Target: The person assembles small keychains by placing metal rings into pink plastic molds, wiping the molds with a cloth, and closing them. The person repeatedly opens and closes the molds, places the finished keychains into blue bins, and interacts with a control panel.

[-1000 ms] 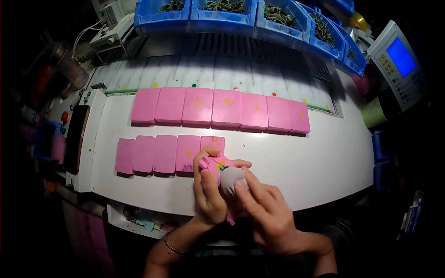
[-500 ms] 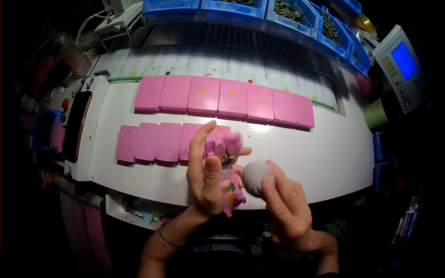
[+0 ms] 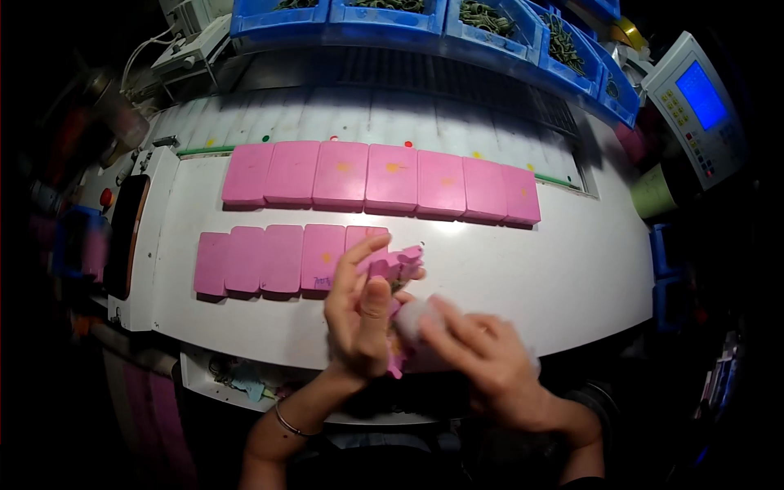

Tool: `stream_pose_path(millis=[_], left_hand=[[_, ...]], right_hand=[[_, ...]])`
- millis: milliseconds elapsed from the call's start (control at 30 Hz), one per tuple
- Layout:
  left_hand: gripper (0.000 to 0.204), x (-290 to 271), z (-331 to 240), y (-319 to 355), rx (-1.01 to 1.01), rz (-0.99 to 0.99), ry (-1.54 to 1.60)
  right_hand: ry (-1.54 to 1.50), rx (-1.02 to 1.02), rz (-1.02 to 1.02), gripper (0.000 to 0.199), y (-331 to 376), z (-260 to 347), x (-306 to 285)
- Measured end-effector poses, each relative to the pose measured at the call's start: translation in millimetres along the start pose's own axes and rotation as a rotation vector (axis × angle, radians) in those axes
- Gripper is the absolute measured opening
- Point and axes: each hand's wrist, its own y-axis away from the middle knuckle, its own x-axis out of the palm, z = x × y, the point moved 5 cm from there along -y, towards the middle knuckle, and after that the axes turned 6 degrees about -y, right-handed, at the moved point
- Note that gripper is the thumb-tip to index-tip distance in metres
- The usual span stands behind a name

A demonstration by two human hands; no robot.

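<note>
My left hand (image 3: pixel 358 320) holds a thin, irregular pink piece (image 3: pixel 402 261) upright against its palm and fingers. That piece has a ragged edge with small knobs and bits of yellow and dark colour; much of it is hidden by the hand and the ball. A pale grey-white round ball or pad (image 3: pixel 415 319), blurred by motion, is gripped by my right hand (image 3: pixel 494 359). The ball is up against the middle of the pink piece, between both hands. Beyond the hands, two rows of pink slab-like blocks (image 3: pixel 340 178) lie on the white worktop (image 3: pixel 563 269).
Blue bins (image 3: pixel 494 41) with small greenish parts line the back. At the far right stands a control panel (image 3: pixel 699 106) with a blue screen, above a green cylinder (image 3: pixel 655 191). A dark phone-like slab (image 3: pixel 131 237) lies on the left. An open drawer (image 3: pixel 220 376) sits below the worktop.
My right hand has brought the ball leftward onto the pink piece. The piece has tilted in my left hand. The whole view has shifted slightly.
</note>
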Motion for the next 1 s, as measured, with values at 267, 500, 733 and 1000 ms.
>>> stream_pose_path(millis=[267, 500, 733, 1000], left_hand=[[0.05, -10.4, 4.6, 7.0, -0.072, 0.055, 0.156], [0.054, -15.4, 11.0, 7.0, -0.129, 0.035, 0.209], [0.052, -20.4, 15.0, 9.9, -0.152, 0.01, 0.248], [0.069, -22.7, 5.9, 15.0, -0.12, 0.079, 0.096]], right_hand=[[0.354, -0.062, -0.357, 0.031, 16.6, -19.2, 21.9], [0.237, -0.275, -0.187, 0.031, 51.9, -4.0, 47.0], [0.295, -0.2, -0.304, 0.028, -5.7, -26.7, -16.5], [-0.148, 0.268, -0.069, 0.014, -47.6, -49.2, -24.8]])
